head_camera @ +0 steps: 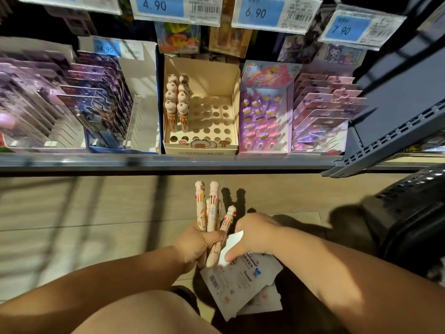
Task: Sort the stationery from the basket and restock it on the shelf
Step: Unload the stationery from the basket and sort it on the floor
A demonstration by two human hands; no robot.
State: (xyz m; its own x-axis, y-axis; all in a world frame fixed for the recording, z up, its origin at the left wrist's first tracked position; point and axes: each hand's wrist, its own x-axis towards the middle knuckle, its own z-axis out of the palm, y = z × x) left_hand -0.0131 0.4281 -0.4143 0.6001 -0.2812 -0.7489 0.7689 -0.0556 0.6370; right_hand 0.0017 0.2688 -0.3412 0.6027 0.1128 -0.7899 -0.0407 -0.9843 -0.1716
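Fingers [213, 236] of the left hand [192, 248] curl tight round a bundle of pens [210, 213], heads up. Just right of them, the right hand [256, 231] pinches flat carded packs [240, 278]. The pens look light, rigid and slick, so take each mid-barrel. Their holed display box [207, 75] sits ahead, above the fingers.
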